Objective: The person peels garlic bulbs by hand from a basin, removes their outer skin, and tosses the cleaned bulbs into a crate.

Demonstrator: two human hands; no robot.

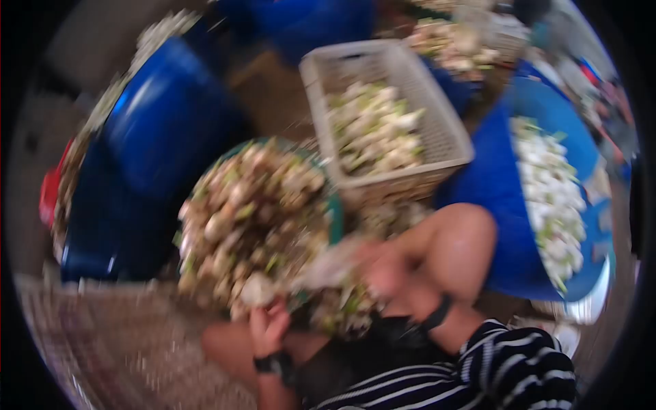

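A pale, round bulb point(257, 290) sits pinched in the left hand point(268, 326), leftward of the separate right hand point(387, 270), whose blurred grip I can't tell.

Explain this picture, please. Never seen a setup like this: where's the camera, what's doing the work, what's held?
There is no machine here, just a person's two bare hands. The single picture comes from a camera worn on the head, looking forward and down; the view is curved and blurred. The left hand holds a pale bulb at the fingertips. The right hand is near something whitish, too smeared to name or to call held. In front lies a heap of bulbs in a green-rimmed container. Beyond it, a white crate holds more bulbs, and at the picture's right a blue tub holds whiter ones.
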